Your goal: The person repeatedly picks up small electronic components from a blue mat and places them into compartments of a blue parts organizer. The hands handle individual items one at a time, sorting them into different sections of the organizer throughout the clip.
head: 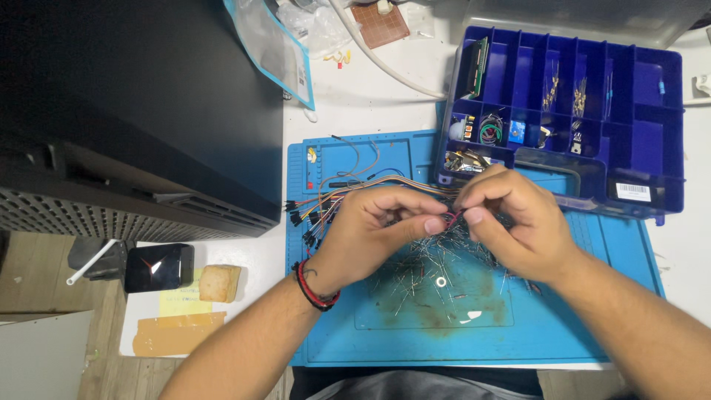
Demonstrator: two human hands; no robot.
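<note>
Pinching a small red wire (449, 217) at frame centre, the left hand (370, 233) and right hand (511, 222) both close thumb and forefinger on it. Slipping seems likely: the wire is thin and short, and could drop among the loose metal leads (422, 267) on the blue mat (592, 311). Ribbon jumper wires (333, 196) trail left and could snag.

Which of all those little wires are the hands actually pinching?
A red wire, caught between the left hand and the right hand. The other jumper wires fan out leftwards over the blue mat.
</note>
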